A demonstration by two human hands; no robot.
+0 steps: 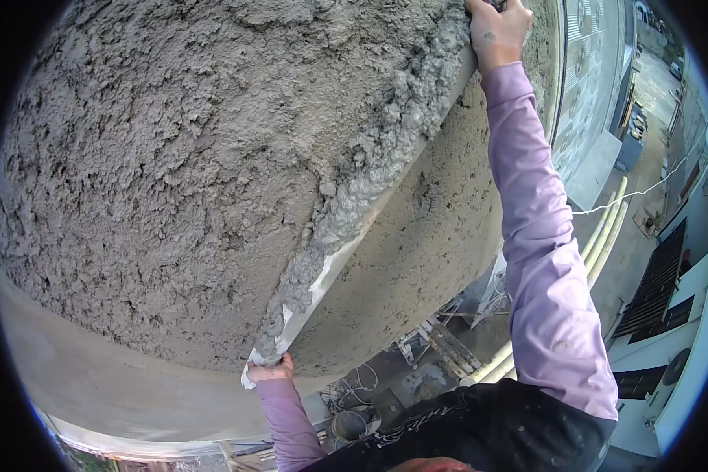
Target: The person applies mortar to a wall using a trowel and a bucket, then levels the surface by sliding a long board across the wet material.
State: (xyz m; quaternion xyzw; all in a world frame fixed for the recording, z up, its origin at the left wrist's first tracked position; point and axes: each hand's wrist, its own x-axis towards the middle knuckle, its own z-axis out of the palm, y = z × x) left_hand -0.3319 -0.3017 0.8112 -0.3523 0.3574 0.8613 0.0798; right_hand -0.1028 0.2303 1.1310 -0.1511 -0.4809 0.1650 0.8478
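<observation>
A long pale screed bar (pixel 334 271) runs slantwise across the wall, with a thick ridge of wet grey mortar (pixel 381 145) heaped along its upper side. My left hand (pixel 271 370) grips its lower end, thumb and fingers closed around it. High on the right, my right hand (pixel 499 33) is closed on the upper end; part of its fingers is cut off by the view. Above the bar the wall plaster (pixel 173 165) looks rough and pitted. Below the bar, the plastered surface (pixel 417 244) is flatter, with small pits.
Pale poles (pixel 606 236) rise beside my right arm, and a thin white cable crosses near them. Far below are a bucket (pixel 348 425), planks (pixel 452 354) and loose cords. A white building (pixel 669 354) stands at the right. A smooth band (pixel 94 338) borders the rough plaster.
</observation>
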